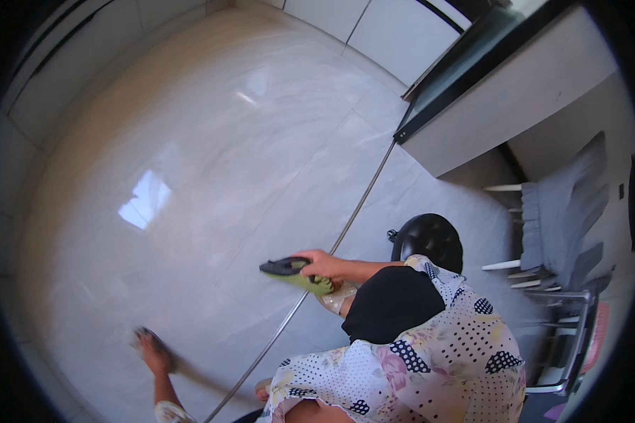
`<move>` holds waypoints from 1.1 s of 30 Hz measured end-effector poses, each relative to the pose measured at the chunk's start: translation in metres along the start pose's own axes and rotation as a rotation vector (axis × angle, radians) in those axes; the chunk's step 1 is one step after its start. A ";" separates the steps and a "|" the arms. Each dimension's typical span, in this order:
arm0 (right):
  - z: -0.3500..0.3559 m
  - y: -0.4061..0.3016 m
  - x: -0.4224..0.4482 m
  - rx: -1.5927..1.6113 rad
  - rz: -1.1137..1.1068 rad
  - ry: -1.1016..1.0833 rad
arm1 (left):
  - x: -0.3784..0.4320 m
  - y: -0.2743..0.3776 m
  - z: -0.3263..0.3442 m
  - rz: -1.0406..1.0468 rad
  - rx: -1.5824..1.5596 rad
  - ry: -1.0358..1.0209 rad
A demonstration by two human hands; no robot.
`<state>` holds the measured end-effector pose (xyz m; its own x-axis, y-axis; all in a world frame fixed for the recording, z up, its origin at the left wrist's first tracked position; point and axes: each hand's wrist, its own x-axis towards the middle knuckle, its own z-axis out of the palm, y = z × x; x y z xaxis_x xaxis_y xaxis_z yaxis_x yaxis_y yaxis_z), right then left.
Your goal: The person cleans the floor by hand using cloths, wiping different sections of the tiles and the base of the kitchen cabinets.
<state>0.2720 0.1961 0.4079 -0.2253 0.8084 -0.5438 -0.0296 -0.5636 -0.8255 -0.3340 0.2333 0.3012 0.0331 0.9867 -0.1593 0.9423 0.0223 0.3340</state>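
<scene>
My right hand is wrapped around the black-edged upper part of a green and black item, perhaps a cloth pouch or a soft shoe cover. It hangs above the floor, right by my foot in a sandal with a clear glittery strap. Down at the lower left, my left hand reaches out low over the tiles. A dark shape runs along that hand. Blur hides whether it is a held thing or a shadow. Black cloth covers my knee above a dotted floral garment.
A metal floor strip crosses the glossy grey tiles. A black padded stool on casters stands close to my right arm. Farther right are a grey-covered chair and a metal-framed rack. White cabinets and a black-framed glass door border the floor.
</scene>
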 end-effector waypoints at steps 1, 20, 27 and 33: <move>-0.011 -0.019 0.006 0.107 -0.026 0.059 | -0.020 0.005 -0.011 -0.072 0.016 -0.073; -0.190 -0.083 0.088 -1.062 -0.088 1.296 | -0.207 0.116 -0.107 -0.500 -0.024 -0.027; -0.034 -0.166 0.164 -1.031 -0.763 0.851 | -0.217 0.180 -0.150 -0.442 -0.002 0.088; 0.129 -0.199 0.158 -0.926 -1.203 0.291 | -0.179 0.238 -0.152 -0.185 -0.053 0.159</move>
<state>0.1167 0.4144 0.5057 -0.3175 0.7583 0.5693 0.5700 0.6324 -0.5245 -0.1661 0.0862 0.5502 -0.1952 0.9779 -0.0753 0.9084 0.2092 0.3620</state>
